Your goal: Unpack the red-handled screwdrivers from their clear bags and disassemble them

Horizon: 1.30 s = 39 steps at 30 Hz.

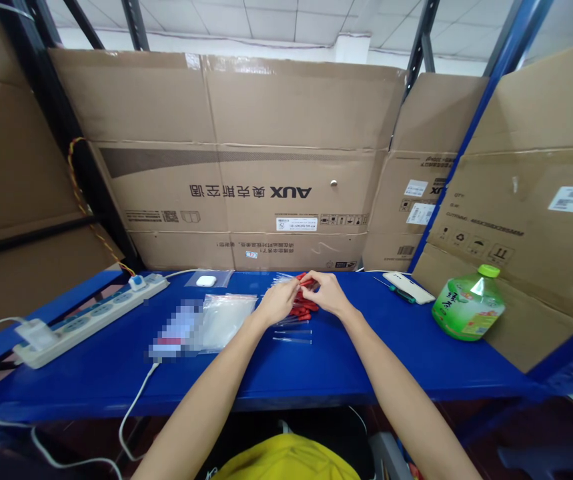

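Note:
My left hand [280, 300] and my right hand [327, 292] meet over a small pile of red-handled tools [306, 307] on the blue table [316, 373]. Both hands pinch at a red piece [307, 282] held between their fingertips above the pile. A few thin clear tubes or strips [292, 332] lie on the table just in front of the pile. To the left of my left hand lies a stack of clear plastic bags [223, 319].
A white power strip [91, 319] with cables lies at the left. A small white case [206, 281] sits on a bag at the back. A white device [409, 287] and a green bottle [467, 303] stand at the right. Cardboard boxes [246, 160] wall the back.

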Motion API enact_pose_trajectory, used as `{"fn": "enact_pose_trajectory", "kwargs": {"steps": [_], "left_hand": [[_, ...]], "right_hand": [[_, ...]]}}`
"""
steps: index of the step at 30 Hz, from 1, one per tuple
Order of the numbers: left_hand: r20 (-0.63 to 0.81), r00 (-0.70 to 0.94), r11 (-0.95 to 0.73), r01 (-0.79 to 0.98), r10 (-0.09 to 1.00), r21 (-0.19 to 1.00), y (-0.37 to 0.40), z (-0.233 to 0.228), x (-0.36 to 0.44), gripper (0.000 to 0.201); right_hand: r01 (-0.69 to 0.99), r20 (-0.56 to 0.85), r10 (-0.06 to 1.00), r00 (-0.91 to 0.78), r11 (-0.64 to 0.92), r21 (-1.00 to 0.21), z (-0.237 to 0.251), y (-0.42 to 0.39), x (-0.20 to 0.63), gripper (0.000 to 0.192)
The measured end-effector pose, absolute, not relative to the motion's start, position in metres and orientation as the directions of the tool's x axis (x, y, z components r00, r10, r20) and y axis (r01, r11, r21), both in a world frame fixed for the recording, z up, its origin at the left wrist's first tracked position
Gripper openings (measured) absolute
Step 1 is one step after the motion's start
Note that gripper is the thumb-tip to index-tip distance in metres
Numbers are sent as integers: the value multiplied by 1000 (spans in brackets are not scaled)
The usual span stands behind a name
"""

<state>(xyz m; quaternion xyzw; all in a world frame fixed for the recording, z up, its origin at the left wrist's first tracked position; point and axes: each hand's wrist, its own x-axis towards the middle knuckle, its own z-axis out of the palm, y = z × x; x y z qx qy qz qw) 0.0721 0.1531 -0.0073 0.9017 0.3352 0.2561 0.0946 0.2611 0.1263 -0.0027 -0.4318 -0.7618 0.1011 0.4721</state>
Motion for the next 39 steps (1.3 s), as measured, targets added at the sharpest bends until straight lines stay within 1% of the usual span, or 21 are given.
{"fn": "enact_pose_trajectory", "kwargs": {"steps": [3, 7, 15, 22, 26, 29, 32, 35, 39], "left_hand": [[412, 636, -758, 561, 652, 334, 154, -8, 73, 36], [433, 628, -762, 548, 647, 345, 153, -5, 73, 33], [444, 623, -765, 513, 644, 390, 153, 0, 73, 30], [469, 615, -773, 489, 634, 405, 154, 0, 74, 31], [472, 611, -772, 500, 635, 391, 154, 1, 73, 32], [473, 587, -754, 527, 657, 393, 153, 3, 71, 35], [495, 575, -758, 517, 651, 397, 151, 5, 70, 36], [530, 557, -767, 503, 640, 398, 148, 7, 71, 31], [546, 534, -762, 499, 646, 413, 147, 6, 72, 23]], "right_hand": [[582, 642, 748, -170, 602, -547, -2, 125, 259, 8], [633, 663, 729, -172, 598, -492, 0, 123, 255, 6], [728, 696, 684, -216, 588, -353, -2, 122, 252, 13], [735, 715, 659, -235, 601, -313, -2, 123, 250, 13], [713, 711, 667, -225, 610, -346, 0, 122, 251, 13], [658, 702, 681, -209, 629, -414, 3, 121, 252, 12], [585, 687, 702, -190, 643, -495, 3, 122, 256, 18], [575, 660, 732, -169, 617, -538, 1, 124, 260, 23], [586, 630, 756, -177, 596, -549, 0, 125, 263, 16]]}}
